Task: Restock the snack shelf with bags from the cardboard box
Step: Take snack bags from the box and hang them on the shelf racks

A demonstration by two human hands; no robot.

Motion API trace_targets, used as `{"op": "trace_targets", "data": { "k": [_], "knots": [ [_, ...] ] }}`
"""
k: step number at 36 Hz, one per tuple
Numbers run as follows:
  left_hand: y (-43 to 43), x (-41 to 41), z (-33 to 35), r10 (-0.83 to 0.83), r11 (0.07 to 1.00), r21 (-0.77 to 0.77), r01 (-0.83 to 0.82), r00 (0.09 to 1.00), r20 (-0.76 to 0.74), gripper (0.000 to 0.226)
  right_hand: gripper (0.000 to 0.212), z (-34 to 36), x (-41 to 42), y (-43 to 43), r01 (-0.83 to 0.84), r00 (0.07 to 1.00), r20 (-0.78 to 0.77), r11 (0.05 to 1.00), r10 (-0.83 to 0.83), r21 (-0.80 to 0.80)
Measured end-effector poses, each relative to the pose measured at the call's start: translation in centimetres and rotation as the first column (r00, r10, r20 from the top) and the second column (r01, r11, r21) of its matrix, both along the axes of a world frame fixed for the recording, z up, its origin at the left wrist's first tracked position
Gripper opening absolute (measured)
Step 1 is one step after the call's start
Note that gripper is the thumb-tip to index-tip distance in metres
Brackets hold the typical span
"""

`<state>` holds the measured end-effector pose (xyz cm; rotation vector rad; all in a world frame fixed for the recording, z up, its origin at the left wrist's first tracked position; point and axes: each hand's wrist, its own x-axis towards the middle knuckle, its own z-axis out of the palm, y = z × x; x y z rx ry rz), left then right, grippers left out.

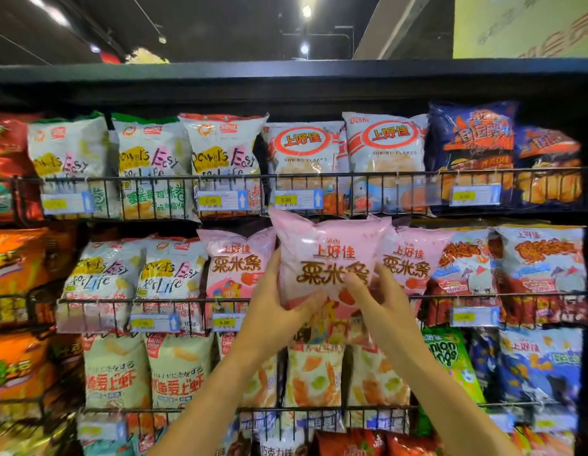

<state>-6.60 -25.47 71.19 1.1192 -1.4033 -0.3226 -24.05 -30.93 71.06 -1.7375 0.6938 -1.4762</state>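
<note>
Two hands are closed on one pink bag (328, 258) at centre frame: the left hand (279, 307) grips its lower left edge, the right hand (374, 297) its lower right. The bag is held upright before the gap between two matching bags (236, 268) on the middle shelf. It should be lifted over the wire rail (154, 301), kept label-forward, then lowered squarely into line. The cardboard box is not visible.

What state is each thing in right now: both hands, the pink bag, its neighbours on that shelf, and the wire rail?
Left hand: gripping the held bag's lower left.
Right hand: gripping its lower right.
Held pink bag: upright, in front of the middle shelf, not yet seated behind the rail.
Shelved pink bags: upright behind the rail, either side.
Wire rail: in place, price tags attached.
</note>
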Motion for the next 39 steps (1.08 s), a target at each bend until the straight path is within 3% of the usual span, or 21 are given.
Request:
{"op": "trace_targets", "data": {
  "k": [5,14,28,35,39],
  "knots": [
    [-1.5,0.4,3.4,0.100,0.994,-0.048,-0.096,0.992,0.083,0.098,0.034,2.7,0.8,-2.3,-0.013,0.999,0.046,0.992,0.019,-0.124],
    [-4.5,1.1,4.0,0.164,0.981,-0.119,-0.151,0.980,0.110,0.092,0.044,3.4,1.8,-6.0,-0.015,0.998,0.059,0.962,0.033,-0.271],
    [-8.0,2.9,1.1,0.109,0.993,-0.053,-0.103,0.987,0.120,0.065,0.051,0.8,4.0,-10.0,-0.006,0.999,-0.048,0.974,-0.005,-0.226],
    [-9.3,3.5,1.2,0.188,0.980,0.034,-0.198,0.963,0.191,0.055,0.043,0.1,5.3,-12.0,0.023,0.981,-0.188,0.989,-0.050,-0.145],
    [-10.3,3.5,1.9,0.248,0.967,0.002,-0.257,0.938,0.242,0.057,0.032,0.5,5.8,-13.0,0.092,0.965,-0.233,0.988,-0.119,-0.125]
  ]
}}
